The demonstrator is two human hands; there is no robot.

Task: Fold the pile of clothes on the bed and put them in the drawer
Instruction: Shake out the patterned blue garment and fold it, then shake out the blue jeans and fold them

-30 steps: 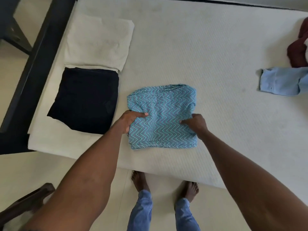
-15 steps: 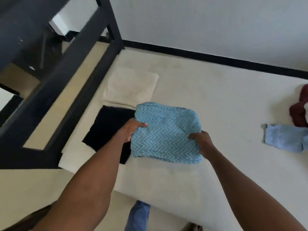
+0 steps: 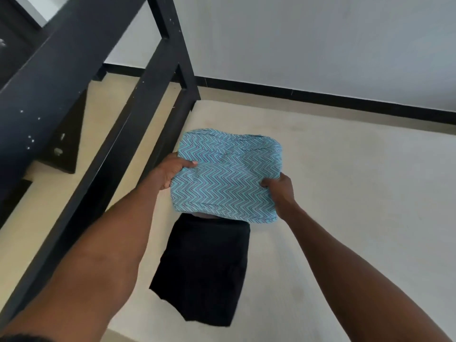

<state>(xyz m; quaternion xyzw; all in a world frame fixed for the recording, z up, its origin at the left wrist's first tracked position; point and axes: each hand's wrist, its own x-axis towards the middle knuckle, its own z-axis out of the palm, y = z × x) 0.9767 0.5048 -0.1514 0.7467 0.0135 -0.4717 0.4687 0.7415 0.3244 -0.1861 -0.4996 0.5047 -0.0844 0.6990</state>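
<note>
Above the near-left part of the bed [image 3: 345, 169], a folded blue zigzag garment [image 3: 228, 175] is held off the mattress by both hands, level and slightly sagging at its near edge. It hangs just beyond a folded black garment [image 3: 204, 280] that lies flat on the mattress, close to the black bed frame [image 3: 128, 134].

The likely trouble from here is the fold coming apart. The cloth is soft and held only at its 2 side edges, so the loose lower layers could droop and open if the hands tilt it or spread apart. If it is set down carelessly on or beside the black garment, it could land skewed or drag that piece out of shape. The frame rail is near the left arm, and a snag there could also pull a layer loose.

The left hand [image 3: 170, 172] grasps the garment's left edge, thumb on top and fingers curled underneath. The right hand [image 3: 280, 191] pinches the right edge the same way, thumb over the cloth and fingers hidden below. Both hands are closed firmly on the fabric, not loose. No drawer is in view, so putting away is judged to be still ahead.
</note>
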